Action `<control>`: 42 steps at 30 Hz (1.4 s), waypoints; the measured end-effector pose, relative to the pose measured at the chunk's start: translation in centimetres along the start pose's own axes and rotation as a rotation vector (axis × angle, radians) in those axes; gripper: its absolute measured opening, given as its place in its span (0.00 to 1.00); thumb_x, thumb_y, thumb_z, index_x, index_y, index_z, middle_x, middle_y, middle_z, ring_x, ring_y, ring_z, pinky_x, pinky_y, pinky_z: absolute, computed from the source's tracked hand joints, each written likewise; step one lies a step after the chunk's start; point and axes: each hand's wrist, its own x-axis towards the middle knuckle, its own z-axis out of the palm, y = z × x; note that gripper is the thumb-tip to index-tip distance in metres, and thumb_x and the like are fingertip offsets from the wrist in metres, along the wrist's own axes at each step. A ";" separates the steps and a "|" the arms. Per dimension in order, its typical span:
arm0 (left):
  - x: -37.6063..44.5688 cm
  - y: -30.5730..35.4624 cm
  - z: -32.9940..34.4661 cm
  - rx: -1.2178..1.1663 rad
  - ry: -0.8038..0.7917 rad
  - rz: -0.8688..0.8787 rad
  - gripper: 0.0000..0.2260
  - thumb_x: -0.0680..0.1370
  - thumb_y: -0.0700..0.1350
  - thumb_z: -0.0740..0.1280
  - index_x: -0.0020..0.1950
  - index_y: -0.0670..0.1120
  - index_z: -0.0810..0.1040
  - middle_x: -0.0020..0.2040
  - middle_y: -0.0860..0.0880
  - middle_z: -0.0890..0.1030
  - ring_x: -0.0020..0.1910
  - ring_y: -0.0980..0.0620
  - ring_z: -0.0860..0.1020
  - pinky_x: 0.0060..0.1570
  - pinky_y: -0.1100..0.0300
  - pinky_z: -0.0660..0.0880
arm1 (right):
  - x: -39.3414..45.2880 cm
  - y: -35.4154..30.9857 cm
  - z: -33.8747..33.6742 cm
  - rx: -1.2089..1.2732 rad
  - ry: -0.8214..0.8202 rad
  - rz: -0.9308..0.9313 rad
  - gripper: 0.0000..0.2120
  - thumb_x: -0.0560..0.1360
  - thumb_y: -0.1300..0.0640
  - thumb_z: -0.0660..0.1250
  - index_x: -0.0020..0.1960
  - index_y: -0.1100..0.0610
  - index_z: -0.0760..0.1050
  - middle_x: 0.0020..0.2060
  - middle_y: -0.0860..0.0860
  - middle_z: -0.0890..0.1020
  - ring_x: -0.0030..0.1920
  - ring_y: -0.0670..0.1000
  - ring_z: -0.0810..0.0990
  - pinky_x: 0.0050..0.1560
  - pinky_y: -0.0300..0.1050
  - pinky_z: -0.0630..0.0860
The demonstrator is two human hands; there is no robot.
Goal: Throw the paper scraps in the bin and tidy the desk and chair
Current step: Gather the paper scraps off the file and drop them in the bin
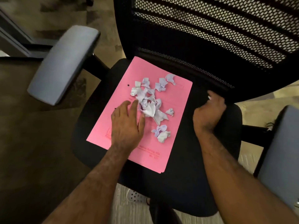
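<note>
The crumpled white and pale purple paper scraps [150, 102] lie in a loose heap on a flat pink paper folder [140, 113], and the folder lies on the black seat of the mesh-backed office chair [186, 183]. A few bits sit apart from the heap, near the far and near edges of the folder. I think the best way is to push the bits into one pile first, then scoop them up, so none slide off onto the floor. No bin is in sight.

The left hand [127, 125] lies palm down on the folder with its fingers spread wide, the tips touching the heap. It holds nothing. The right hand [208, 110] is curled on the seat beside the folder. Something small and white shows at its fingertips, but I cannot tell what it is.
</note>
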 end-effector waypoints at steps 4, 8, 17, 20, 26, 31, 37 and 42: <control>2.5 0.5 -0.3 -0.080 0.049 0.049 0.34 0.75 0.69 0.53 0.74 0.49 0.65 0.74 0.43 0.65 0.71 0.44 0.64 0.69 0.45 0.60 | 0.9 -4.7 2.3 0.149 -0.155 -0.262 0.27 0.72 0.73 0.59 0.68 0.57 0.70 0.65 0.57 0.74 0.62 0.54 0.71 0.57 0.35 0.63; 4.2 0.9 0.6 0.034 -0.109 0.182 0.34 0.73 0.72 0.53 0.72 0.53 0.67 0.76 0.43 0.63 0.75 0.41 0.60 0.71 0.40 0.57 | 2.5 -6.8 5.4 0.112 -0.407 -0.364 0.25 0.74 0.70 0.60 0.70 0.57 0.69 0.69 0.56 0.70 0.67 0.54 0.67 0.64 0.40 0.65; 1.5 -0.7 1.9 0.071 0.068 0.198 0.18 0.76 0.55 0.62 0.56 0.42 0.78 0.61 0.39 0.79 0.58 0.40 0.76 0.56 0.47 0.70 | -0.9 -6.4 7.3 0.104 -0.615 -0.674 0.24 0.76 0.38 0.59 0.63 0.51 0.76 0.62 0.52 0.74 0.63 0.52 0.68 0.61 0.50 0.66; 0.7 -1.1 1.8 0.130 0.060 0.188 0.18 0.75 0.54 0.62 0.56 0.42 0.78 0.61 0.38 0.78 0.55 0.39 0.77 0.50 0.48 0.73 | -1.8 -5.5 7.3 0.059 -0.553 -0.744 0.18 0.75 0.43 0.63 0.61 0.51 0.77 0.61 0.52 0.74 0.62 0.53 0.69 0.59 0.51 0.66; 0.4 -1.1 1.5 0.180 0.028 0.138 0.15 0.78 0.53 0.57 0.52 0.44 0.78 0.51 0.41 0.80 0.41 0.44 0.77 0.30 0.58 0.71 | -2.3 -5.2 6.9 -0.181 -0.336 -0.694 0.13 0.79 0.50 0.57 0.55 0.55 0.75 0.53 0.55 0.77 0.50 0.56 0.74 0.43 0.50 0.69; 1.1 -1.1 1.3 0.150 0.013 0.091 0.17 0.80 0.53 0.56 0.42 0.43 0.77 0.37 0.46 0.78 0.28 0.51 0.69 0.26 0.61 0.65 | -3.4 -5.3 6.3 -0.185 -0.308 -0.721 0.21 0.81 0.45 0.55 0.45 0.59 0.77 0.40 0.56 0.77 0.36 0.54 0.75 0.28 0.43 0.67; 1.3 -0.8 0.5 0.013 0.093 0.018 0.18 0.80 0.50 0.57 0.37 0.42 0.77 0.31 0.47 0.75 0.26 0.53 0.66 0.28 0.61 0.63 | -2.0 -6.1 6.2 -0.061 -0.361 -0.702 0.24 0.81 0.44 0.57 0.40 0.63 0.77 0.33 0.57 0.78 0.28 0.52 0.73 0.29 0.39 0.65; 1.5 -0.6 -2.0 -0.169 0.335 -0.152 0.17 0.80 0.46 0.61 0.34 0.42 0.76 0.27 0.48 0.72 0.23 0.51 0.68 0.23 0.60 0.65 | 0.2 -8.7 5.4 0.245 -0.273 -0.322 0.24 0.80 0.48 0.61 0.27 0.54 0.63 0.22 0.47 0.65 0.23 0.41 0.60 0.23 0.32 0.60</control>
